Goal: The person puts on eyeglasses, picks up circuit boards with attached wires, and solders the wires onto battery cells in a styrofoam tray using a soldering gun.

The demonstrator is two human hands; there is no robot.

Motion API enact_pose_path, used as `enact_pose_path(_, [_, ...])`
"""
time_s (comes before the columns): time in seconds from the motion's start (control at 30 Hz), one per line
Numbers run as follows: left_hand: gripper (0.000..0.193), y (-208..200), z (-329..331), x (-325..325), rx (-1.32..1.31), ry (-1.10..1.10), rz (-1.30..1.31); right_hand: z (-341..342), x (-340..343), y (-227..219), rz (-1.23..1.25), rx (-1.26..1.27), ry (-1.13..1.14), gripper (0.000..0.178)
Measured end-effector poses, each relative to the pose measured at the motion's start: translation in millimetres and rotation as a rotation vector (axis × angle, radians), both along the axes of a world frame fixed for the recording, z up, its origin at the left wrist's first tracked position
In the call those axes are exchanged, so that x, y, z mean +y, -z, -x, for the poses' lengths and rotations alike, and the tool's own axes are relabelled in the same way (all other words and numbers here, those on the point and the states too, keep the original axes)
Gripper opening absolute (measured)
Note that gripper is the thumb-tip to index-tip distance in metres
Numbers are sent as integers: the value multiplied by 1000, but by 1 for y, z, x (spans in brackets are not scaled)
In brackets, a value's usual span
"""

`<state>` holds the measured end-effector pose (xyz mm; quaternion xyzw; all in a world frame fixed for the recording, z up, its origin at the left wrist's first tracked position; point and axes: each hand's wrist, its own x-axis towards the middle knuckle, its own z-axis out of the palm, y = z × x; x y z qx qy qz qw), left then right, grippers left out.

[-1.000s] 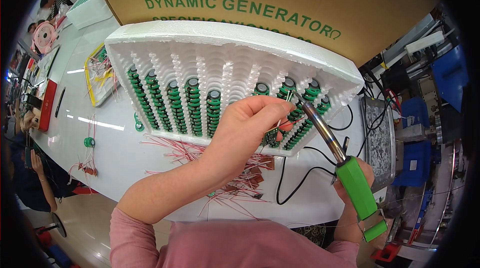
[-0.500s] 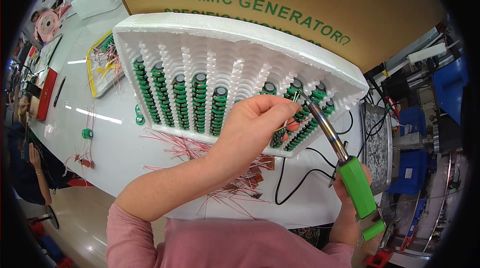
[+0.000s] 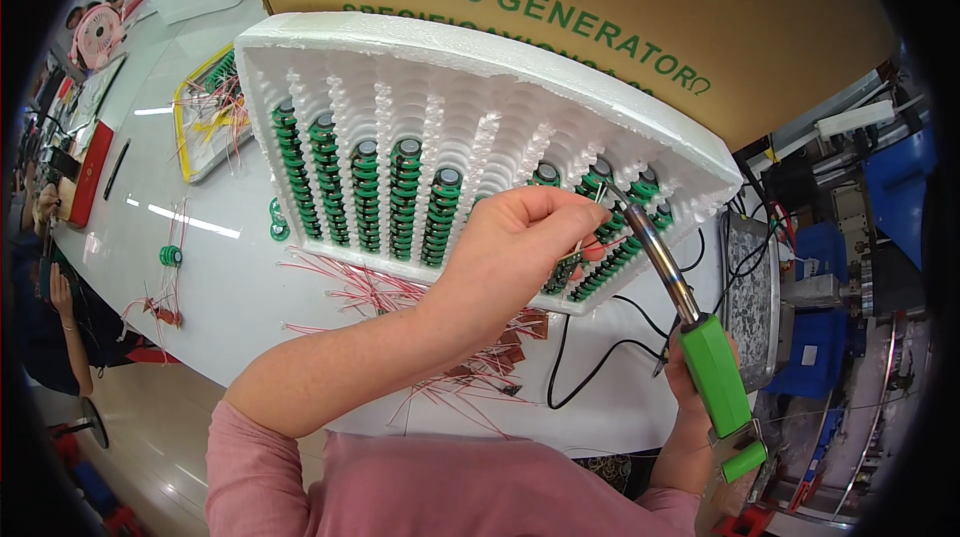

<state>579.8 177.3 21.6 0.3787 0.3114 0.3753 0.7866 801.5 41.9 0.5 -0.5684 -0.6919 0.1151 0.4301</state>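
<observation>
My left hand (image 3: pixel 535 237) is closed in a pinch over the right part of a white foam tray (image 3: pixel 480 62). Thin wires (image 3: pixel 603 193) stick out from between its fingertips, one of them reddish. Green ring-shaped parts with dark cores (image 3: pixel 405 197) stand stacked in the tray's slots, some hidden behind that hand. My right hand (image 3: pixel 682 372) grips a soldering iron (image 3: pixel 716 377) with a green handle, which covers most of the fingers. The iron's bent tip is close to the wires at my left fingertips; I cannot tell whether they touch.
A large cardboard box (image 3: pixel 760 7) stands behind the tray. Red and white wires with small brown boards (image 3: pixel 490 357) lie in front. A black cable (image 3: pixel 580 392) curls at right, beside a metal tray (image 3: pixel 750 297). Another person's hand (image 3: pixel 60 292) shows at far left.
The whole view has shifted slightly. Both hands keep nearly the same pose, with the iron's tip still by my left fingertips.
</observation>
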Motion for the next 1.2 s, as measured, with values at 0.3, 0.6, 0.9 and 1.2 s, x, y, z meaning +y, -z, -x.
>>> enact_pose_path(0.3, [21,4,4,-1,0,0,-11,2,-3,5,259,296,138,11])
enact_pose_path(0.6, [20,5,9,-4,-25,-8,-1,12,7,1,-25,-142,18,16])
enact_pose_path(0.9, [21,5,13,-6,-30,0,-3,11,8,11,-136,-179,-42,18])
enact_pose_path(1.2, [21,8,14,-7,-26,-3,13,11,-4,12,183,45,25,10])
